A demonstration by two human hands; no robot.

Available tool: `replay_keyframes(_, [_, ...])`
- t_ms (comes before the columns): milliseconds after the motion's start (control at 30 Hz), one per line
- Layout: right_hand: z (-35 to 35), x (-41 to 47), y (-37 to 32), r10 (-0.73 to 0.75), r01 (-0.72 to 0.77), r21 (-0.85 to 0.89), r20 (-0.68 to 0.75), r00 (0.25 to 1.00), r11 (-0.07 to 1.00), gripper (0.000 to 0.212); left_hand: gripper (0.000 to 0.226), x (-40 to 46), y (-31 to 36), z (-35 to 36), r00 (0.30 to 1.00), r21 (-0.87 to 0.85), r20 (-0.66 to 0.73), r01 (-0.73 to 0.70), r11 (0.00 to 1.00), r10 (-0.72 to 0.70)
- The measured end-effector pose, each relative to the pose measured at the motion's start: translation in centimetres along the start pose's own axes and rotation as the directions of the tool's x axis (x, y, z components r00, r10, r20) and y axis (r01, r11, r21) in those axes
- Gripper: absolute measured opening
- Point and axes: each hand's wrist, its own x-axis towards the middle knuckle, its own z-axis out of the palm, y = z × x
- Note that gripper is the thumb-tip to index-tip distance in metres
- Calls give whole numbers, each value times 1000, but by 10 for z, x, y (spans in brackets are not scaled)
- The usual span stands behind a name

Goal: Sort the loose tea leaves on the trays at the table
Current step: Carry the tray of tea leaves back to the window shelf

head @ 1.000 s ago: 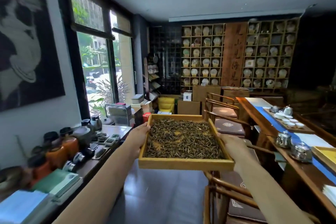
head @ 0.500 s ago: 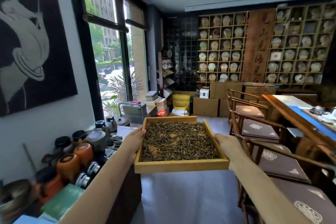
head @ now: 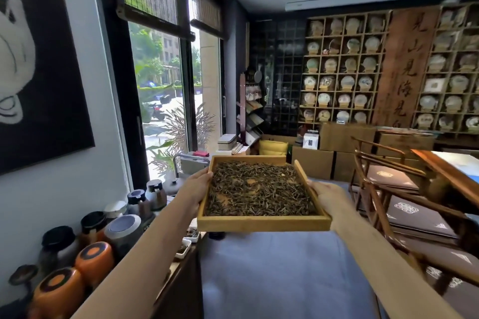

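Head view: wooden tray [head: 263,223] of loose tea leaves [head: 259,190], carried level at chest height; left hand [head: 195,186] and right hand [head: 328,193] clasping opposite rims. Step: transport. Next: steady set-down on table [head: 451,176].

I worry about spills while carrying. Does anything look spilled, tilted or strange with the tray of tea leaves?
Nothing stands out. The tray is held about level by the left hand and right hand, and the tea leaves all lie inside its rim.
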Motion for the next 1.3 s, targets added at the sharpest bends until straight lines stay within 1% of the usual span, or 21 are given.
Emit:
replay_keyframes(100, [30, 71, 7, -30, 30, -20, 4, 1000, 999, 14, 27, 74, -5, 2, 999, -18, -40, 11, 1000, -12])
replay_keyframes(200, [64, 148, 10, -55, 57, -58, 28, 998, 997, 19, 24, 156, -6, 6, 998, -37, -54, 13, 999, -15])
replay_keyframes(333, [111, 244, 2, -71, 73, -19, 90, 993, 997, 23, 24, 257, 6, 10, 996, -50, -91, -18, 999, 14])
replay_keyframes(400, [135, 290, -4, -84, 84, 5, 126, 989, 996, 19, 27, 304, 12, 11, 990, -66, -131, -53, 996, 44])
replay_keyframes(467, [160, 330, -8, -106, 104, 22, 139, 985, 994, 22, 31, 344, 14, 7, 983, -79, -177, -69, 994, 54])
replay_keyframes(533, [187, 368, -10, -112, 110, 21, 192, 975, 994, 19, 32, 381, 15, 1, 977, -74, -206, -66, 995, 49])
replay_keyframes(633, [235, 431, -4, -84, 76, 35, 319, 944, 996, 17, 32, 435, 10, -16, 958, -67, -285, -59, 996, 37])
replay_keyframes(700, [269, 473, 3, -95, 88, 36, 366, 926, 996, 19, 35, 470, 6, -27, 938, -49, -341, -86, 995, 64])
replay_keyframes(767, [306, 517, 11, -122, 120, 32, 415, 901, 992, 19, 34, 504, 3, -37, 910, -40, -406, -112, 993, 87])
replay_keyframes(900, [382, 590, 24, -141, 172, 0, 574, 806, 985, 18, 33, 562, -7, -66, 836, -70, -543, -136, 988, 77])
replay_keyframes(1000, [441, 628, 24, -169, 225, 5, 676, 718, 974, 24, 32, 593, -15, -95, 742, -36, -663, -165, 986, 100])
replay_keyframes(1067, [474, 641, 32, -147, 224, -7, 733, 664, 975, 26, 34, 605, -22, -110, 660, 15, -742, -157, 988, 116])
replay_keyframes(1100, [489, 644, 38, -137, 218, -7, 757, 638, 976, 23, 35, 607, -25, -117, 627, 28, -769, -161, 987, 124])
replay_keyframes(1167, [517, 650, 49, -117, 207, -10, 797, 593, 978, 15, 38, 612, -36, -134, 584, 1, -802, -207, 978, 125])
replay_keyframes(1200, [530, 651, 53, -105, 195, -11, 814, 572, 981, 16, 39, 615, -42, -143, 567, -19, -815, -231, 973, 119])
replay_keyframes(1233, [544, 653, 60, -90, 189, -18, 834, 545, 982, 19, 39, 619, -48, -153, 550, -26, -827, -250, 968, 120])
replay_keyframes(1300, [568, 658, 79, -72, 208, -39, 863, 500, 977, 29, 39, 625, -61, -170, 520, -9, -846, -237, 972, 119])
